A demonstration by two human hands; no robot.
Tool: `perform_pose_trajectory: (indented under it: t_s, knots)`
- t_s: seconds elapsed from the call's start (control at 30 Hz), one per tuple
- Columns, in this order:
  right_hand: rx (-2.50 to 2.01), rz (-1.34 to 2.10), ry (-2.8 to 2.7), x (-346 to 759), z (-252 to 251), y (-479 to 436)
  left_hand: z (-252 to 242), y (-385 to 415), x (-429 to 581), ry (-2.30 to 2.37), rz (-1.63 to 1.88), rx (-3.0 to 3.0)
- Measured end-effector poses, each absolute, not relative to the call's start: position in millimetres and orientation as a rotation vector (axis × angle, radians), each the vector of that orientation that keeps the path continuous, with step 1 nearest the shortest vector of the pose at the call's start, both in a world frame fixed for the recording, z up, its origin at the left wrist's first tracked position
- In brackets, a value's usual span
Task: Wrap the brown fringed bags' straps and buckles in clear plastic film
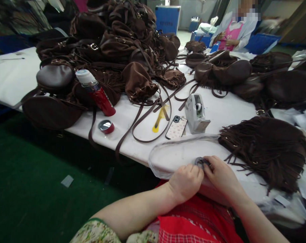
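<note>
Both my hands meet at the table's near edge over a clear plastic sleeve [173, 153]. My left hand [185, 182] is curled closed and pinches a small dark round piece [200, 162] together with my right hand [220, 175], whose fingers are also closed on it. I cannot make out what the piece is. A brown fringed suede bag [266, 148] lies just right of my hands.
A big heap of brown suede bags [112, 44] with long straps covers the white table [8, 77]. A red bottle [98, 92], its cap [106, 126], a yellow comb [160, 118], a phone [176, 127] and a tape dispenser [197, 113] lie mid-table. Another person [235, 28] works at the far end.
</note>
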State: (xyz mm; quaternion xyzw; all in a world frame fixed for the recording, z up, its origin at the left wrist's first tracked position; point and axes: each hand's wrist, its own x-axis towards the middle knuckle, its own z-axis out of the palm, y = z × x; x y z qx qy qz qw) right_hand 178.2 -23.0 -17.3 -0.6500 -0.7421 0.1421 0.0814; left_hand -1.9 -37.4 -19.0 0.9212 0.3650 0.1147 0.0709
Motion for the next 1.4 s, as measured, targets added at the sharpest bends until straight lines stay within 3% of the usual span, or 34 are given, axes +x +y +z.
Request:
perform_pose_trajectory:
  t_s: [0.33,0.6,0.73,0.97,1.3,1.4]
  knots:
    - [-1.412,0.994,-2.53,187,15,16,-12,-19,-36,0.775,0.252,3.012]
    - [-2.015,0.577,-2.045,172,-6,-19,-29,-26,-12,0.981,0.321,2.886]
    - [-1.92,0.665,-2.078,171,-7,-26,-35,-21,-18,0.803,0.405,2.981]
    - [-1.406,0.846,-2.561,185,19,1,-21,-9,-33,0.619,0.254,3.095]
    - [-1.869,0.561,-1.89,170,-15,-28,-39,-39,18,1.222,0.478,2.883]
    - [-1.782,0.559,-1.838,172,-28,-30,-36,-34,15,1.081,0.475,2.921]
